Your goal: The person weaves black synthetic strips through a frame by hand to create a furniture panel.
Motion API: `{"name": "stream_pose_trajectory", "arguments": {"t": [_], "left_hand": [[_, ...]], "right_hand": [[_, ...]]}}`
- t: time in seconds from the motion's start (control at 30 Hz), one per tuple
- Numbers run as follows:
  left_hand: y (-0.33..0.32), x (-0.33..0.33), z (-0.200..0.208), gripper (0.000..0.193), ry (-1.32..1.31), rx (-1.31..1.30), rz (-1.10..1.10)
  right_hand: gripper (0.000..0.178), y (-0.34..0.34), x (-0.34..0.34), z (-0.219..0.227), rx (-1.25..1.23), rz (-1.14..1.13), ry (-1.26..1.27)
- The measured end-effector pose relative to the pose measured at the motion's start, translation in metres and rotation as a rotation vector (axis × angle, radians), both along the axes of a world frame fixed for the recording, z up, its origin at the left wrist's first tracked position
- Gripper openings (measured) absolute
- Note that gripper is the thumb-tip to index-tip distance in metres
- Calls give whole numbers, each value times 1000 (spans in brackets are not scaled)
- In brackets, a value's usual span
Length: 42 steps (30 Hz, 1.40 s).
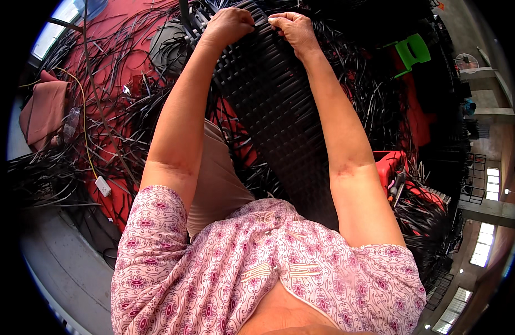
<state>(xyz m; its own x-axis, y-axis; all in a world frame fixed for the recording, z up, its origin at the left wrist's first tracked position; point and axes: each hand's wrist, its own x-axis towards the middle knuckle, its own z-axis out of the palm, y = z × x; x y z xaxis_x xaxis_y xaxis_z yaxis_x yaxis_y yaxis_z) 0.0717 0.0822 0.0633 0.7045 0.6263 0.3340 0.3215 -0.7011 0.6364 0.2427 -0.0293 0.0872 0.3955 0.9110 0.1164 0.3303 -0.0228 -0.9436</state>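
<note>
A long black woven panel of flat strips stretches away from my body, between my outstretched arms. At its far end my left hand rests over the weave's left side, fingers curled closed. Just across from it, my right hand pinches thumb and forefinger together above the right part of the panel. Whatever lies in either set of fingers is too small and dark to make out. The hands are a short gap apart, with ribbed black strands showing between them.
Loose black strips lie tangled over the red floor covering. A white power strip on a yellow cord lies at left. On the right are a green chair and a red plastic container by more strips.
</note>
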Motion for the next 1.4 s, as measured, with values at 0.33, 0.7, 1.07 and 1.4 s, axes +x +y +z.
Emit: {"name": "stream_pose_trajectory", "arguments": {"t": [0.33, 0.7, 1.07, 1.4], "left_hand": [[3, 4, -4, 22, -18, -138, -7], [7, 8, -8, 23, -22, -79, -18], [11, 6, -14, 24, -127, -246, -11], [38, 19, -11, 18, -459, -473, 117]], "right_hand": [[17, 5, -15, 5, -128, -81, -633], [19, 3, -17, 4, -99, -108, -614], [17, -8, -48, 0, 70, -225, -744], [21, 19, -21, 0, 150, -207, -615]]}}
